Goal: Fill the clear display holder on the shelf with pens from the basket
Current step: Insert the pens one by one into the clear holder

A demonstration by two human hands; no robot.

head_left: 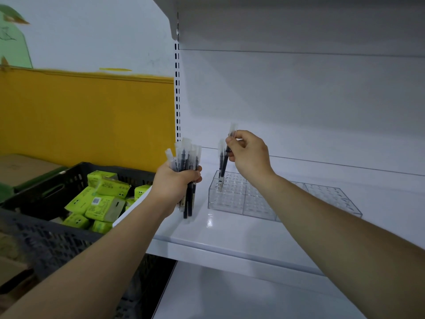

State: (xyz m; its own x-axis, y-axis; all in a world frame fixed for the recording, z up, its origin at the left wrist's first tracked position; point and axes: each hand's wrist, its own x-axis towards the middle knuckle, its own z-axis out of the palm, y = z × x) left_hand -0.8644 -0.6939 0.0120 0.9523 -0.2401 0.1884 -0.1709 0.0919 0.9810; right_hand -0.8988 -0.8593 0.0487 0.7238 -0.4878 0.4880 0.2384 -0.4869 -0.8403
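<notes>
Your right hand (248,155) pinched one black pen (225,163) with a clear cap, tip down over the clear display holder (230,202) on the white shelf (230,236). Your left hand (177,184) clutched a bundle of like pens (186,157) just beside it.

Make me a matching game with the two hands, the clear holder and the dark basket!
Things:
1. left hand
2. right hand
3. clear holder
4. basket

States:
A. sits on the white shelf
B. holds green packs
C. grips a bundle of pens
D. pinches one pen over the holder

Pairs: 1-C, 2-D, 3-A, 4-B
</notes>
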